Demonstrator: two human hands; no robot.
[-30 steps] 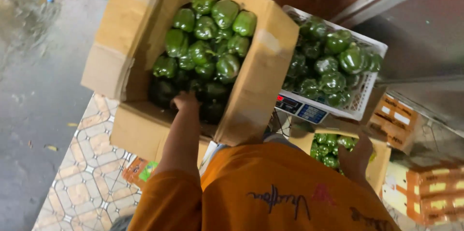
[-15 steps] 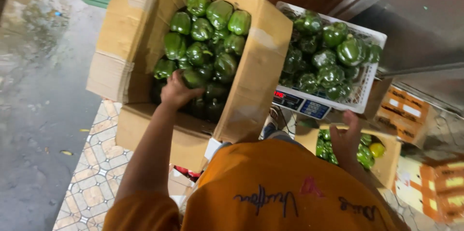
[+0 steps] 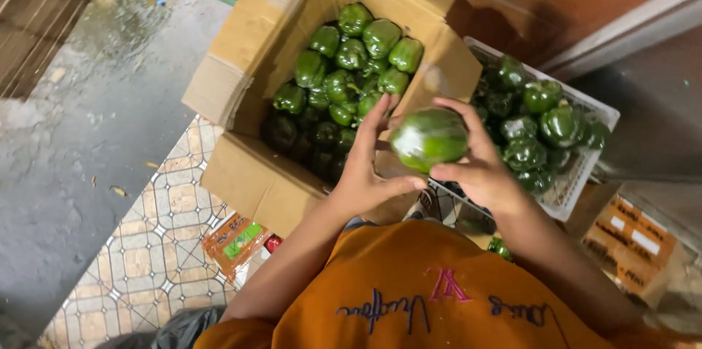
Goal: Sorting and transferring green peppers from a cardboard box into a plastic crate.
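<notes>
Centrally, green pepper over cardboard box

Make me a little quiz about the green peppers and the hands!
1. True or false: both hands hold one green pepper.
2. Where are the most peppers piled? A) cardboard box B) tiled floor C) a blue bucket
3. Fill in: the crate beside the box is coloured ____.

Key:
1. True: left hand and right hand cup it together.
2. A
3. white
</notes>
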